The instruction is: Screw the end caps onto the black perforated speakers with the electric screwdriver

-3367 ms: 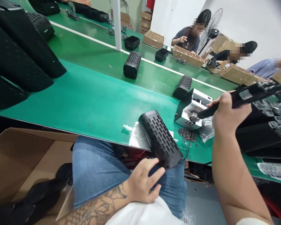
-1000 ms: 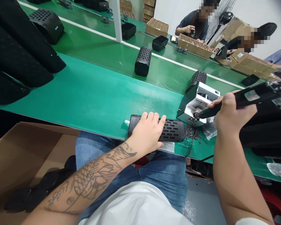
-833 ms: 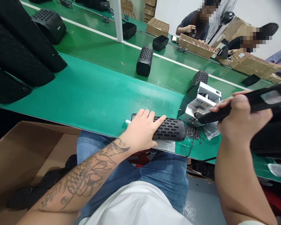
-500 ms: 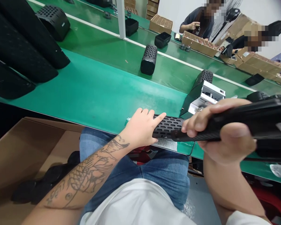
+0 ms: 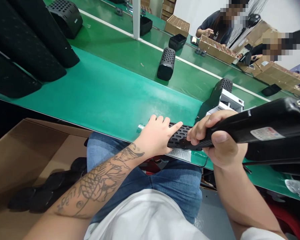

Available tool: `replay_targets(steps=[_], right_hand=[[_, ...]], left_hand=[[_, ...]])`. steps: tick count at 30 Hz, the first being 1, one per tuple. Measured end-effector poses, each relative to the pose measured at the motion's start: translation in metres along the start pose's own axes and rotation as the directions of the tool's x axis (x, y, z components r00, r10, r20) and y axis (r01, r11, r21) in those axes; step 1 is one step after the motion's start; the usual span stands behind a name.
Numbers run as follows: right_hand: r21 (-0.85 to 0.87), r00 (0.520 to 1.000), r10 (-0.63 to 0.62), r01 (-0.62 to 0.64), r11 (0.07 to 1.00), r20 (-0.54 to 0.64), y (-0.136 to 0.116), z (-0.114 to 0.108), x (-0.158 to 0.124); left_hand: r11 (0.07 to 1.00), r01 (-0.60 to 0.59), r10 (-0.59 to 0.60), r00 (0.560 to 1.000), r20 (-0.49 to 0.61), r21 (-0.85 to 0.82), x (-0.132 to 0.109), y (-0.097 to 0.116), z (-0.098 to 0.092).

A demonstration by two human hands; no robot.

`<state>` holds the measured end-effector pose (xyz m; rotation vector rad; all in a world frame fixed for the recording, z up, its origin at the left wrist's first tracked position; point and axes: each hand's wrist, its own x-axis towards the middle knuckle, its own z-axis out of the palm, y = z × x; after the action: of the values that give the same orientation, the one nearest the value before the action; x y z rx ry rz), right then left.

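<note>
My left hand (image 5: 157,135) lies over a black perforated casing (image 5: 180,133) at the near edge of the green bench, its fingers gripping the slotted cover. In my right hand (image 5: 221,141) is a black electric screwdriver (image 5: 267,121), held almost level with my fingers wrapped round its front part. Its dark tip is over the right part of the casing; whether a screw sits under it is hidden. Just beyond my right hand stands a white and black box-shaped machine (image 5: 231,101), partly covered by the hand and tool. Bubble wrap (image 5: 181,154) shows under the casing.
Another perforated casing (image 5: 166,63) sits on the green belt (image 5: 120,50). Large black shells (image 5: 27,43) stand at the left. Below them is an open carton (image 5: 12,150) with dark parts. Across the belt are a metal post (image 5: 136,20), partitioned boxes (image 5: 216,49) and people working.
The screwdriver's rear end has swung slightly, showing its label more fully, and my right hand has shifted left. The left hand keeps its grip on the casing. The whole view has shifted a little.
</note>
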<state>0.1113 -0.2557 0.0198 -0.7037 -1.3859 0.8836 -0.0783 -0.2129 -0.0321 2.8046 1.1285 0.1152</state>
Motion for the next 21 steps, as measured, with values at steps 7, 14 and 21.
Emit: replay_targets(steps=[7, 14, 21], right_hand=[[-0.06, 0.996, 0.004, 0.002, 0.998, 0.088, -0.001, 0.0, 0.001], [-0.044, 0.994, 0.003, 0.002, 0.999, 0.113, -0.005, -0.001, -0.004], [-0.284, 0.915, -0.223, 0.127, 0.95, -0.335, -0.023, -0.052, 0.024]], left_hand=[[1.0, 0.004, -0.004, 1.0, -0.004, 0.001, 0.0, 0.001, -0.001], [1.0, 0.009, -0.009, 1.0, 0.005, 0.015, -0.001, 0.003, -0.001], [1.0, 0.01, -0.011, 0.999, 0.034, 0.029, 0.0, 0.011, 0.003]])
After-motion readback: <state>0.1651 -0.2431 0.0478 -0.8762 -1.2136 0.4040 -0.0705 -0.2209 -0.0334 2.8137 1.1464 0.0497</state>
